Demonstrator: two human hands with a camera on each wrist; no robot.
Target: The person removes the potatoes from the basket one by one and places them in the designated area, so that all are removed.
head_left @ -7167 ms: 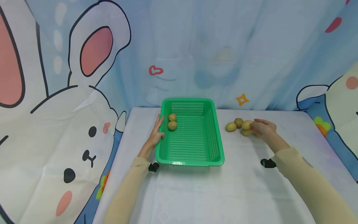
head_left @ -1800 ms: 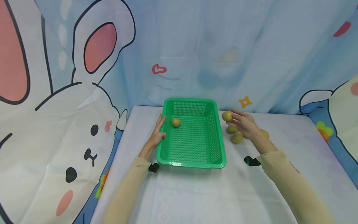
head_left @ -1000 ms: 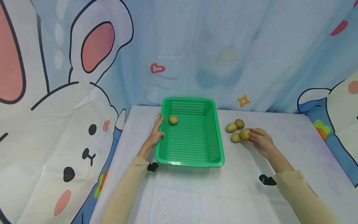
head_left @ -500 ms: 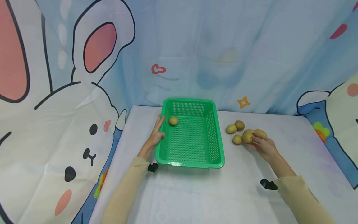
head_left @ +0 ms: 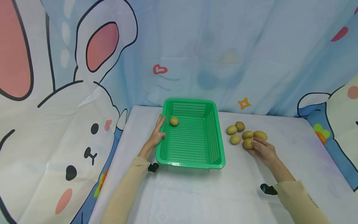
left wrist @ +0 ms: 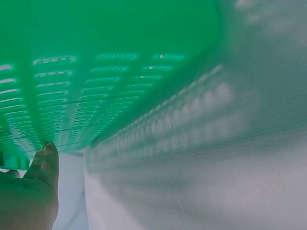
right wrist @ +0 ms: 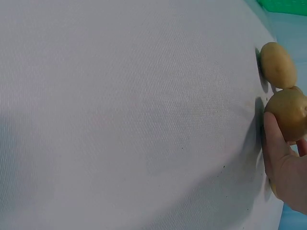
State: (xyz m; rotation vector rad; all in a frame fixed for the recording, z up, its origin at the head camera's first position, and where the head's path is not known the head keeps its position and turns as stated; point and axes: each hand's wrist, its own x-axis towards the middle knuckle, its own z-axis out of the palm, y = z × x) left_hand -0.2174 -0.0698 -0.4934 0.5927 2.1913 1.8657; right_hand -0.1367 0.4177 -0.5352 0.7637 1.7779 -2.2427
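Note:
My left hand [head_left: 154, 137] rests on the left side of a green plastic basket [head_left: 221, 146], its fingers fairly straight along the rim. In the left wrist view, the fingers [left wrist: 48, 167] touch the slotted outer wall. One potato [head_left: 174, 121] lies inside the basket, near its left wall. To the right of the basket, my right hand [head_left: 264, 151] holds a potato [head_left: 248, 143] between thumb and fingers. In the right wrist view, the thumb presses this potato [right wrist: 287, 115], with another potato [right wrist: 278, 65] beyond it. Several more potatoes [head_left: 247, 134] sit close by on the table.
A white cloth [head_left: 195, 199] covers the table. Behind it hangs a blue curtain [head_left: 181, 37] with cartoon prints, a large rabbit at the left. The table's back edge meets the curtain just behind the basket.
Two potatoes were in the basket at first; one is there now. Over the last second my right hand has drawn its potato slightly nearer the front. The left hand stays on the basket.

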